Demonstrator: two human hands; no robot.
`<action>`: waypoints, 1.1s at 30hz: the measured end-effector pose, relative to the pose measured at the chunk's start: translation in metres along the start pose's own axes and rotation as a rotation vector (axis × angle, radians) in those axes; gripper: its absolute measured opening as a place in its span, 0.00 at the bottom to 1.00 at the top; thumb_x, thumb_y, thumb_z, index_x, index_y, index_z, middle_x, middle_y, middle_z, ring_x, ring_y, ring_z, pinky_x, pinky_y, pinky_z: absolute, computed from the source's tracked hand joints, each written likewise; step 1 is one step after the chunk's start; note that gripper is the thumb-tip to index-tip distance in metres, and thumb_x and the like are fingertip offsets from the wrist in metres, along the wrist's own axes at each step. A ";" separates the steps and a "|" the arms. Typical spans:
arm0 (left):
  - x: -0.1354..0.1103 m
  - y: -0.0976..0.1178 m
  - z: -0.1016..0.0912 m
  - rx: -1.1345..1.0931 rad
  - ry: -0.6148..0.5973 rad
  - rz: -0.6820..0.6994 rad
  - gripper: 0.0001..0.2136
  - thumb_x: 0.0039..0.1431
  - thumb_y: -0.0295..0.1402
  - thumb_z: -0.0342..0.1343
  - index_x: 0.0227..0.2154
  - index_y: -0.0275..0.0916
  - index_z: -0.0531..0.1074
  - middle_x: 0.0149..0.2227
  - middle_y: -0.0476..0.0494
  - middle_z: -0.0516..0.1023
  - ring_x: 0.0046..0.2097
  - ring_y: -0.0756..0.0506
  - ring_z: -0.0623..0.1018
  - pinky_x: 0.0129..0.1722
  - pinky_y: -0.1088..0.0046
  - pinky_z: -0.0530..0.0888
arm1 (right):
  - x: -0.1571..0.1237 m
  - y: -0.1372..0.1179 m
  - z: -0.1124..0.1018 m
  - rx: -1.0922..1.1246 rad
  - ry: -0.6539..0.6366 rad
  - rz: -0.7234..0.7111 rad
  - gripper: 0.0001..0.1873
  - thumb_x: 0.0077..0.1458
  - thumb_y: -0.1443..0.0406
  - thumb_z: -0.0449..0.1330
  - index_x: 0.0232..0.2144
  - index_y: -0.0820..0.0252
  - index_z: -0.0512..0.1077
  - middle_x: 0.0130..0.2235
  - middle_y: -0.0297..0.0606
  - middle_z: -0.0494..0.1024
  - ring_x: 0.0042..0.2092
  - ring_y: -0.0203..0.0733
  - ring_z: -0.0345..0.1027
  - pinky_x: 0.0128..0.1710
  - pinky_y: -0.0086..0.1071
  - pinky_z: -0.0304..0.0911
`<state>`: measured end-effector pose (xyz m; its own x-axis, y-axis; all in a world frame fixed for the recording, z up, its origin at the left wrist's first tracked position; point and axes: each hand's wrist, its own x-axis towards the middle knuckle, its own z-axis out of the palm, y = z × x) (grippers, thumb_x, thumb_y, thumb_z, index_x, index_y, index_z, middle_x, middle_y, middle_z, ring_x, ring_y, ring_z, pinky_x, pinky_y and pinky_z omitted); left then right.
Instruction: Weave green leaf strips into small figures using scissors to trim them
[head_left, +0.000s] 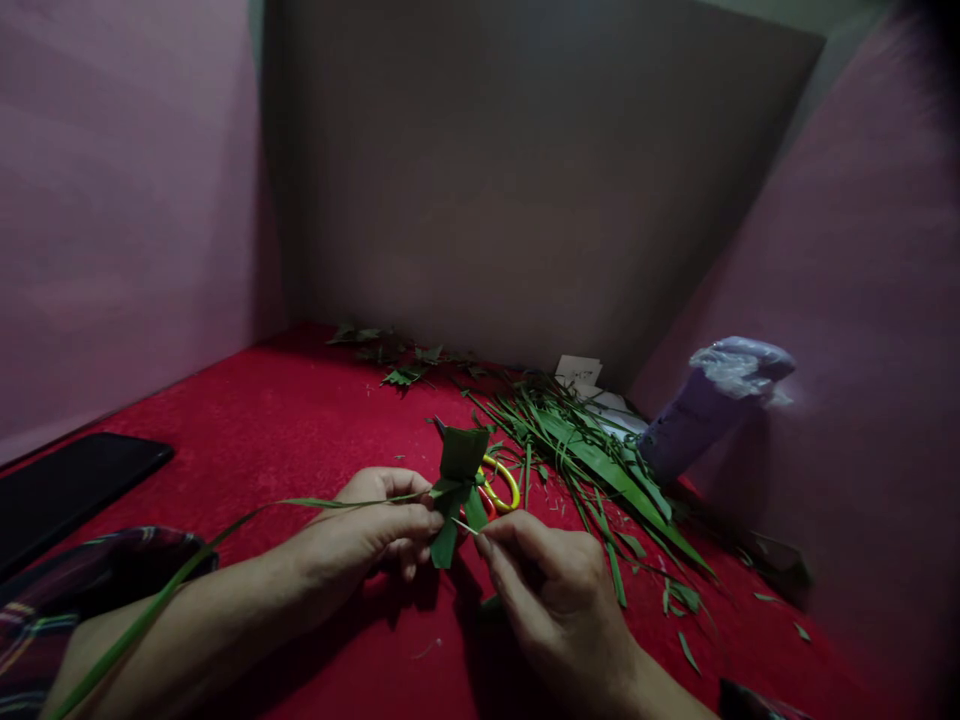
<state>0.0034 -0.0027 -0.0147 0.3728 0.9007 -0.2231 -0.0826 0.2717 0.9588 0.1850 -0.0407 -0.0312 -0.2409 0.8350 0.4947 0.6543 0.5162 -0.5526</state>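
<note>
My left hand (375, 535) is closed in a pinch on a folded green leaf piece (457, 480) held above the red cloth (285, 420). A long thin leaf strip (172, 580) trails from it back over my left forearm. My right hand (551, 580) is closed, its fingertips pinching a thin leaf tip right beside the folded piece. Yellow-handled scissors (506, 482) lie on the cloth just behind the folded leaf, partly hidden by it.
A heap of long green leaves (592, 450) lies to the right, with scraps around it. Small folded leaf shapes (401, 372) sit at the back. A purple wrapped object (712, 400) leans at right, white paper (577, 370) behind, a black phone (67, 485) at left. Pink boards wall the space.
</note>
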 end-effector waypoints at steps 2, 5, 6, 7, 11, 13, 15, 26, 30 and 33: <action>0.000 -0.001 0.000 0.007 -0.008 0.003 0.05 0.46 0.28 0.57 0.23 0.35 0.65 0.18 0.49 0.72 0.19 0.54 0.68 0.19 0.80 0.65 | 0.000 0.000 0.000 -0.003 0.003 -0.003 0.09 0.54 0.68 0.52 0.26 0.60 0.71 0.17 0.31 0.67 0.18 0.32 0.58 0.20 0.24 0.53; 0.001 -0.002 -0.001 0.008 -0.020 0.019 0.05 0.46 0.28 0.57 0.23 0.35 0.65 0.19 0.49 0.72 0.19 0.54 0.68 0.19 0.80 0.65 | 0.001 -0.002 0.000 -0.010 0.009 -0.012 0.09 0.54 0.67 0.52 0.25 0.61 0.71 0.17 0.31 0.67 0.18 0.31 0.59 0.21 0.24 0.53; 0.001 -0.002 -0.001 0.008 -0.018 0.021 0.05 0.47 0.28 0.57 0.23 0.35 0.65 0.19 0.49 0.72 0.19 0.54 0.68 0.19 0.80 0.65 | 0.001 -0.002 0.000 -0.010 0.008 -0.014 0.09 0.54 0.67 0.52 0.25 0.61 0.71 0.17 0.31 0.67 0.18 0.31 0.59 0.21 0.24 0.53; 0.001 -0.002 -0.001 0.008 -0.016 0.020 0.05 0.47 0.28 0.57 0.23 0.35 0.64 0.19 0.49 0.71 0.19 0.54 0.68 0.19 0.80 0.65 | 0.001 -0.002 0.000 -0.011 0.006 -0.016 0.09 0.54 0.67 0.52 0.25 0.61 0.70 0.17 0.31 0.67 0.17 0.31 0.59 0.20 0.24 0.53; 0.001 -0.002 -0.001 0.014 -0.001 0.021 0.05 0.47 0.28 0.56 0.24 0.35 0.64 0.19 0.49 0.71 0.19 0.54 0.68 0.18 0.80 0.65 | 0.001 -0.002 0.000 -0.013 -0.003 -0.024 0.10 0.54 0.67 0.51 0.24 0.61 0.70 0.16 0.30 0.65 0.17 0.31 0.57 0.20 0.23 0.52; 0.001 -0.002 -0.001 0.019 -0.004 0.036 0.05 0.47 0.28 0.56 0.24 0.35 0.65 0.19 0.49 0.72 0.19 0.54 0.68 0.19 0.80 0.65 | 0.001 -0.002 0.000 -0.017 -0.004 -0.018 0.10 0.54 0.67 0.51 0.25 0.61 0.70 0.16 0.30 0.65 0.17 0.31 0.57 0.20 0.24 0.52; 0.002 -0.003 -0.001 0.017 -0.008 0.041 0.05 0.48 0.28 0.56 0.24 0.35 0.65 0.19 0.49 0.72 0.19 0.54 0.68 0.19 0.80 0.65 | 0.002 -0.002 0.000 -0.017 -0.009 -0.016 0.10 0.54 0.67 0.51 0.25 0.61 0.70 0.16 0.30 0.65 0.17 0.31 0.56 0.20 0.24 0.52; 0.001 -0.002 -0.001 0.030 -0.015 0.044 0.06 0.47 0.31 0.58 0.23 0.36 0.65 0.18 0.50 0.70 0.19 0.53 0.67 0.19 0.79 0.65 | 0.001 -0.003 -0.001 -0.019 -0.039 -0.003 0.10 0.54 0.68 0.51 0.25 0.61 0.70 0.17 0.31 0.67 0.18 0.32 0.58 0.21 0.25 0.53; -0.002 0.003 0.002 0.111 -0.024 0.059 0.09 0.47 0.34 0.58 0.23 0.35 0.66 0.19 0.48 0.71 0.19 0.53 0.67 0.20 0.77 0.63 | 0.001 -0.003 -0.001 -0.010 -0.029 -0.012 0.10 0.53 0.68 0.51 0.24 0.61 0.69 0.16 0.29 0.64 0.17 0.31 0.55 0.19 0.24 0.51; -0.003 0.006 0.005 0.157 -0.020 0.067 0.11 0.46 0.37 0.59 0.23 0.34 0.66 0.20 0.48 0.71 0.20 0.53 0.67 0.20 0.77 0.63 | 0.001 -0.002 0.000 -0.019 -0.037 -0.011 0.09 0.52 0.69 0.51 0.23 0.61 0.68 0.16 0.29 0.62 0.17 0.31 0.54 0.19 0.24 0.50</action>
<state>0.0059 -0.0057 -0.0077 0.3897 0.9077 -0.1554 0.0371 0.1531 0.9875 0.1833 -0.0415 -0.0296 -0.2741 0.8361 0.4752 0.6648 0.5218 -0.5346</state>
